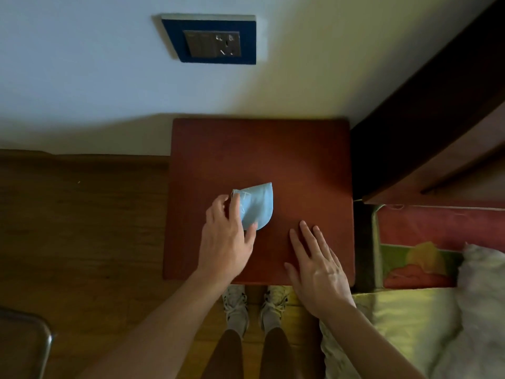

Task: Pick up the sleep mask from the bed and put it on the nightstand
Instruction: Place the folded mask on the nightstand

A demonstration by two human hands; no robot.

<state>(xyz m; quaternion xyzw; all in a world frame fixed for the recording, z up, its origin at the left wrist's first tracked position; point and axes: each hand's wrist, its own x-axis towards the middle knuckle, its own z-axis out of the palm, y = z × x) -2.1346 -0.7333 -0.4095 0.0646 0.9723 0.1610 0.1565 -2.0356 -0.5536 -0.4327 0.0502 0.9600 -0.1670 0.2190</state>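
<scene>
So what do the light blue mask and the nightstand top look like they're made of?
The light blue folded mask looks like thin soft fabric, matte, with creases and stitched edges. The reddish-brown square nightstand top looks like wood or wood veneer, with a smooth, faintly glossy finish; the grain is too dim to confirm.

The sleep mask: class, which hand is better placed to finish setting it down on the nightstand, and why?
The left hand: its fingers already touch the sleep mask lying on the nightstand. The right hand lies flat and open beside it, apart from the mask.

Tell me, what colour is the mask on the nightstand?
Light blue; the sleep mask shows clearly in the head view.
</scene>
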